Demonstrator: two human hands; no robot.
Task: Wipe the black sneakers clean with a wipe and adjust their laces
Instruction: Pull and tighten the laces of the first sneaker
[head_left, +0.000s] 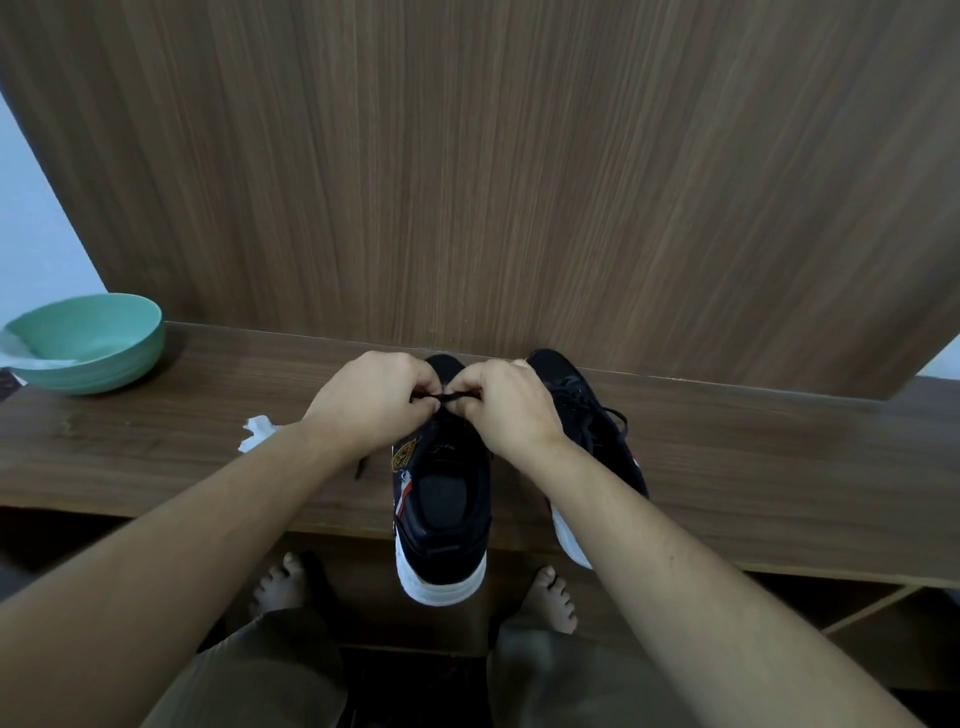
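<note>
Pinching the black lace (441, 397) between my left hand (371, 397) and right hand (506, 408), I grip it over the left sneaker (441, 519); its gold tongue label (405, 451) is unreadable.

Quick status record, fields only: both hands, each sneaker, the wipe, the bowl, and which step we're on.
left hand: pinches the lace of the left sneaker
right hand: pinches the same lace from the other side
left sneaker: upright on the wooden shelf, heel overhanging the front edge
right sneaker: beside it, partly hidden by the right forearm, laces loose
wipe: crumpled on the shelf, left of the hands
green bowl: far left on the shelf
step: lace adjustment
</note>
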